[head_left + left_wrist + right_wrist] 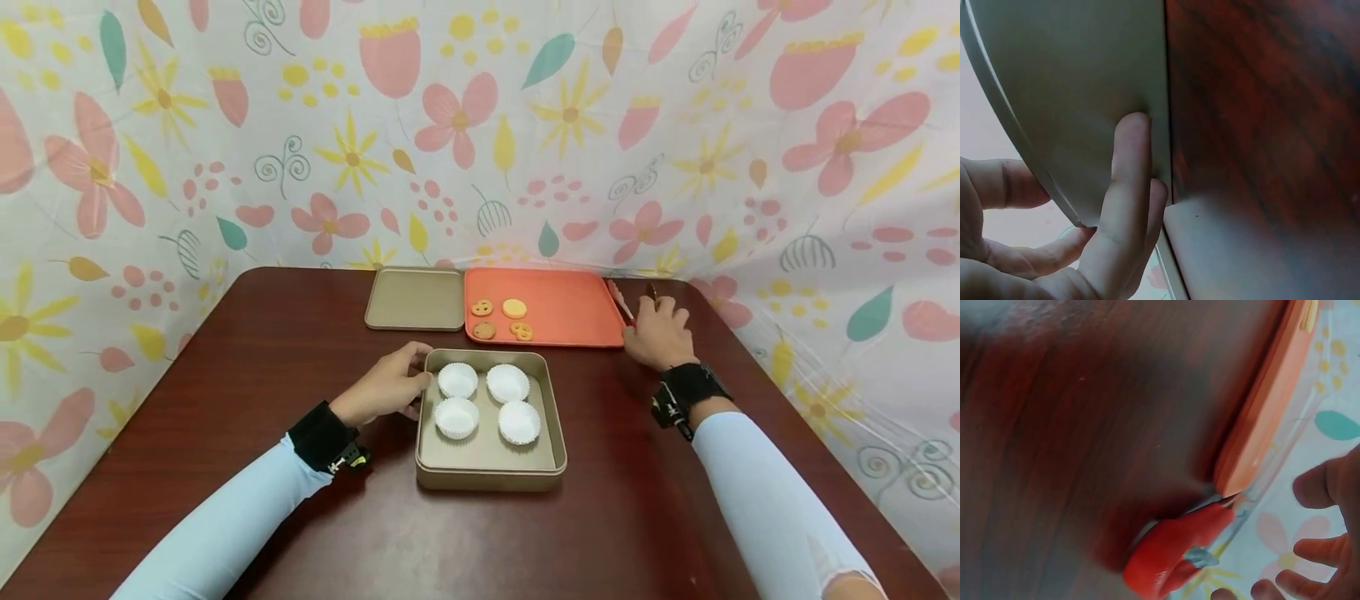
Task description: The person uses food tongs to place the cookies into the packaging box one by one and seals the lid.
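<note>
A square gold baking tin stands on the table with several white paper baking cups inside, among them a front-left cup. My left hand holds the tin at its far left corner, thumb at the rim and fingers against the outer wall. My right hand hovers over tongs with a red handle, beside the orange tray's right end. Its fingers are spread and apart from the handle in the right wrist view. The tongs' pale tip leans near the tray's edge; my hand partly hides the rest.
An orange tray at the back of the table carries a round yellow biscuit, a brown cookie and pretzel-shaped biscuits on its left part. A flat gold lid or tray lies left of it. Flowered cloth hangs behind the table.
</note>
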`<state>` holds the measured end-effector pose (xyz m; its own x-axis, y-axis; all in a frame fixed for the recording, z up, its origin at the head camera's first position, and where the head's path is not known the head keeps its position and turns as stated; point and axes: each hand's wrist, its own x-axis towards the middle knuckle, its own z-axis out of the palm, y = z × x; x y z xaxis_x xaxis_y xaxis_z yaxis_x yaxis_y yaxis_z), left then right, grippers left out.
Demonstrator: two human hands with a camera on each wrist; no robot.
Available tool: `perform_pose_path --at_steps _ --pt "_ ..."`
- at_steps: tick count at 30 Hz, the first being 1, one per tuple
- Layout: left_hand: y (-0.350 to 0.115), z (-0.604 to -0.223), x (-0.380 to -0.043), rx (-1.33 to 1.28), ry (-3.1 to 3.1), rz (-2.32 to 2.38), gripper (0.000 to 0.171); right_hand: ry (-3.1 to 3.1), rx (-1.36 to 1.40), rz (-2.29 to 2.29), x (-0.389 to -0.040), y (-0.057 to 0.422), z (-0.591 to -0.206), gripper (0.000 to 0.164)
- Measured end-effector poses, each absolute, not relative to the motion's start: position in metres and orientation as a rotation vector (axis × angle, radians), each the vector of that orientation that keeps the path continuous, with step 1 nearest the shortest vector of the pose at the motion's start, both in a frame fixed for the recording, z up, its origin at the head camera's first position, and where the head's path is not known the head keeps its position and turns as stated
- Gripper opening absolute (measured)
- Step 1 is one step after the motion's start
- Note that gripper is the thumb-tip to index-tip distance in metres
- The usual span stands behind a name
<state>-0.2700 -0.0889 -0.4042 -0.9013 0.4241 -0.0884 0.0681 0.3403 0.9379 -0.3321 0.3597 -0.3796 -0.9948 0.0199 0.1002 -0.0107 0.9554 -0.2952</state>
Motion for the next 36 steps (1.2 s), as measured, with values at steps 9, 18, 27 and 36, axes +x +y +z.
perform_pose_path --at_steps 9,18,27,36 --pt "-0.091 -0.406 -0.271 0.42 2.305 1.581 0.046 -3.137 -0.212 0.443 -0.333 0.364 -0.382 0.083" --pt "-0.09 -0.405 -0.27 0.412 2.308 1.581 0.047 -3.36 -0.365 0.357 -0.341 0.368 -0.387 0.088" --pt "-0.09 -0.405 -0.269 0.399 2.327 1.581 0.047 -3.38 -0.343 0.241 -0.35 0.375 -0.402 0.091" --pt "-0.089 -0.407 -0.27 0.418 2.318 1.613 0.047 -3.406 -0.349 0.27 -0.348 0.377 -0.394 0.044"
